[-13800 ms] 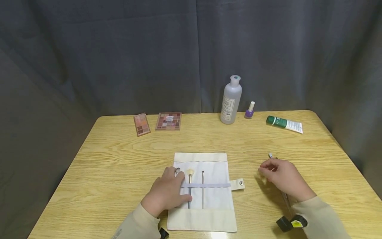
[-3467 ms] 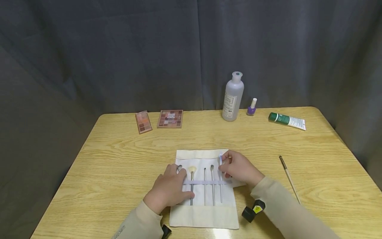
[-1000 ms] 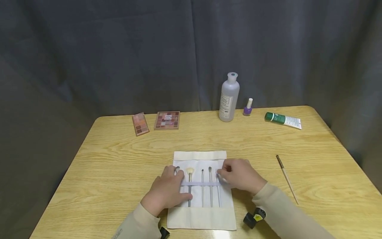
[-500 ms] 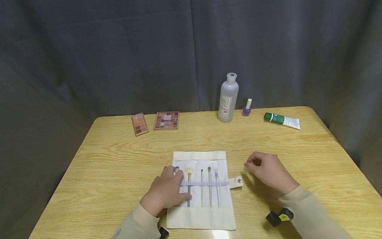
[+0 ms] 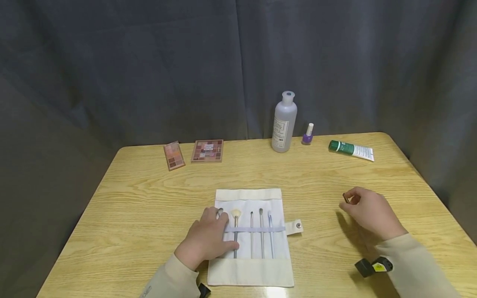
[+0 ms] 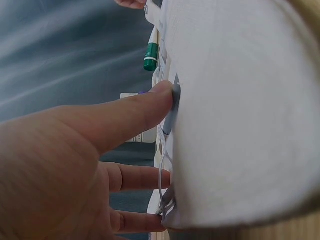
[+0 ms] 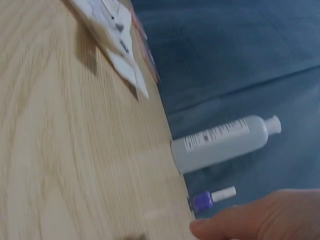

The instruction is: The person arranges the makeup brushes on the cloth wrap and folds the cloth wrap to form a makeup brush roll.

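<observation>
My left hand (image 5: pixel 206 238) lies with spread fingers on the left side of an unrolled cream brush roll (image 5: pixel 250 273). Its thumb (image 6: pixel 135 112) touches the handle of the fan brush (image 5: pixel 236 214), and the other fingers partly cover a brush (image 5: pixel 220 211) at the left. Further right, under the same lilac elastic, sit two slim brushes (image 5: pixel 251 236) (image 5: pixel 261 236) and a pale blue one (image 5: pixel 271 236). My right hand (image 5: pixel 372 213) hovers with loosely bent fingers over the loose makeup brush (image 5: pixel 346 199). The dark tip shows between thumb and forefinger; the hand hides most of the handle.
Along the back stand a clear bottle (image 5: pixel 284 124) and purple nail polish (image 5: pixel 307 136). A green-and-white tube (image 5: pixel 351 150) lies to their right. Two eyeshadow palettes (image 5: pixel 174 156) (image 5: pixel 207 150) lie back left. The roll's snap strap (image 5: pixel 295 227) sticks out rightward.
My right hand slid the pale blue brush under the elastic, let it go and moved right to the loose brush. Earlier, another slim brush also joined the roll. The left hand has stayed put.
</observation>
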### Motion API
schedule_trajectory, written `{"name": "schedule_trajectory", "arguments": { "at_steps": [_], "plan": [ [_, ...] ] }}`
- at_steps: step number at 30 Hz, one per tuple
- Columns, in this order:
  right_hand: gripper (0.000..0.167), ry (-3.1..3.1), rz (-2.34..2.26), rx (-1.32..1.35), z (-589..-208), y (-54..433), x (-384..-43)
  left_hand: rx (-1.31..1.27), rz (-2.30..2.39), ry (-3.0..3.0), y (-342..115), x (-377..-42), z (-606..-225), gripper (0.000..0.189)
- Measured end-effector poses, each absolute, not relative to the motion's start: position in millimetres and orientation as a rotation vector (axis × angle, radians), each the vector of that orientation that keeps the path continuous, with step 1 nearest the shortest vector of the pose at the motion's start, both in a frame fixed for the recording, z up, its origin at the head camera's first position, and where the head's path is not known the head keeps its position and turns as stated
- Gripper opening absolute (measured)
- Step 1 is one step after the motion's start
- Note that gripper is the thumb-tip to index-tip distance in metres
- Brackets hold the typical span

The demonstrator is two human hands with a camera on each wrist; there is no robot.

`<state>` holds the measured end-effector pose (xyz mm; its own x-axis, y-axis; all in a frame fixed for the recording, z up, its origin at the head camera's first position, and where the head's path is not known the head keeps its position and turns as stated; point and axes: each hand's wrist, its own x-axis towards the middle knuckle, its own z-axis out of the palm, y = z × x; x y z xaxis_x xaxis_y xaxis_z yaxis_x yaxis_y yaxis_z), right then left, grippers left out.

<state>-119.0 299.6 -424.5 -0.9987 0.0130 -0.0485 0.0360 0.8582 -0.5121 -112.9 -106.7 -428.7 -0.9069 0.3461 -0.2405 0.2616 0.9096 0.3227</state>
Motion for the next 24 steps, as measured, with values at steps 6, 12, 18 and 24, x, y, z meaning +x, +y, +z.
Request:
{"name": "schedule_trajectory", "arguments": {
  "at_steps": [6, 12, 18, 24],
  "plan": [
    [0.042, 2.926, -0.744, 0.063, -428.3, 314.6, -118.3, 0.449, 0.408, 2.779, -105.9, -112.8, -427.8, 0.063],
    [0.037, 2.880, -0.712, 0.090, -430.8, 314.0, -120.4, 0.443, 0.419, 2.782, -105.9, -111.6, -427.4, 0.063],
    [0.032, 2.896, -0.688, 0.078, -432.6, 310.9, -123.8, 0.431, 0.436, 2.768, -105.8, -111.6, -426.9, 0.062],
    [0.028, 2.892, -0.675, 0.067, -431.3, 305.5, -127.2, 0.432, 0.426, 2.774, -106.1, -111.9, -426.3, 0.062]
  ]
}}
